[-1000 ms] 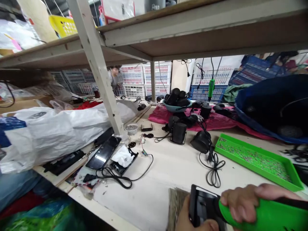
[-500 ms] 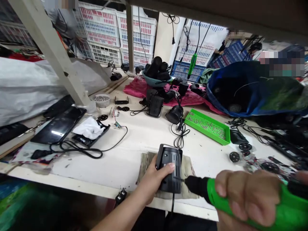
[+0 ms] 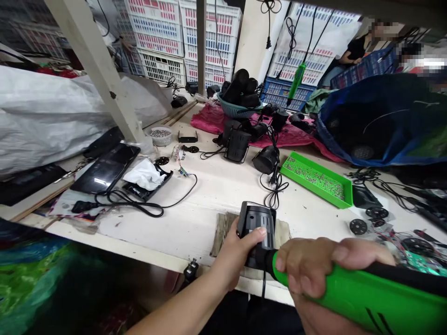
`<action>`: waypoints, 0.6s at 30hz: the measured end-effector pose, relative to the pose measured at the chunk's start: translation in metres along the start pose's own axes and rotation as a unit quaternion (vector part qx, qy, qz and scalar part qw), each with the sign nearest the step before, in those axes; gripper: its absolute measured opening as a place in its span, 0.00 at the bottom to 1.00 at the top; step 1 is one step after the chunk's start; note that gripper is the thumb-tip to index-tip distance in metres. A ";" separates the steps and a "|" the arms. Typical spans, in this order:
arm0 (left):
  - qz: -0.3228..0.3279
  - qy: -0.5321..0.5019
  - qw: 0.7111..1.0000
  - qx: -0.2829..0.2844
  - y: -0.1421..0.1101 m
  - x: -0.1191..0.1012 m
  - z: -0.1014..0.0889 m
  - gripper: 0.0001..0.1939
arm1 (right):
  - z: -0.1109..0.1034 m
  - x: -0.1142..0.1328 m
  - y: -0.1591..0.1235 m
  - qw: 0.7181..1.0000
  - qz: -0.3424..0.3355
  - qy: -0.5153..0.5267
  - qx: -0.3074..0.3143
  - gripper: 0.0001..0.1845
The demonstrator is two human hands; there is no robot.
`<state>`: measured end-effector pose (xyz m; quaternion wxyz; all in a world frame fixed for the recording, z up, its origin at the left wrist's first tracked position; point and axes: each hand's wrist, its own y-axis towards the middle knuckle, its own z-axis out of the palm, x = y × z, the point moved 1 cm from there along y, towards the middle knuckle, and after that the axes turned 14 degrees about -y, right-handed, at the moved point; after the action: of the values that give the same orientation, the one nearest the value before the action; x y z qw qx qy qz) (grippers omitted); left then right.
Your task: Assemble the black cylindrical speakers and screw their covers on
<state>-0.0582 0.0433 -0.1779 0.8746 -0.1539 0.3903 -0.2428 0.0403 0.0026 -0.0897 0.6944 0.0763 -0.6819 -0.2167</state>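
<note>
The left hand [image 3: 237, 246] is wrapped closed around a black cylindrical housing [image 3: 256, 223], fingers [image 3: 256, 235] gripping its near side. A power cord [image 3: 263, 284] drops from the housing's underside. The housing sits just above a folded burlap pad [image 3: 283, 232], its long axis pointing roughly away from the person, tilted slightly. Its lower end lies inside the curl of the left fingers, and its top stands clear beyond them.

The right hand [image 3: 310, 265] is closed around a green handheld power tool [image 3: 370, 298], which lies nearly crosswise to the housing. The tool's black nose [image 3: 267, 260] comes in from the right and meets the housing's lower part; the exact contact is partly hidden. The left hand is nearer the housing, the right hand just beside it.

Counts, all relative to the pad. Beyond it: one green tray [image 3: 316, 179] of small metal parts, far right; at least three black speaker-like units, the clearest a caged one [image 3: 238, 146] and a round one [image 3: 266, 160]; one teal basket [image 3: 237, 110] of black cylinders, farthest. Right of it: three black discs, including one [image 3: 358, 226]. Left of it: one black glass panel [image 3: 104, 168] and one bowl of screws [image 3: 160, 136].
</note>
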 end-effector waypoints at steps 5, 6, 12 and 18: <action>0.006 0.003 1.000 0.000 -0.002 0.000 -0.001 0.24 | 0.002 -0.006 -0.001 0.998 -0.044 0.042 0.004 0.09; 0.008 0.004 1.000 0.001 -0.003 0.000 0.000 0.24 | 0.001 -0.005 -0.001 0.997 -0.044 0.045 0.035 0.09; 0.006 0.002 1.000 0.009 -0.004 0.001 0.000 0.25 | -0.002 0.004 -0.002 0.999 0.001 0.027 0.039 0.12; 0.010 0.001 1.000 -0.004 -0.003 0.002 0.000 0.26 | -0.013 0.006 0.001 0.999 0.000 0.007 -0.051 0.09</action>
<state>-0.0584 0.0397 -0.1779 0.8759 -0.1535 0.3938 -0.2326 0.0527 -0.0011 -0.0849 0.7024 0.0419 -0.6649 -0.2506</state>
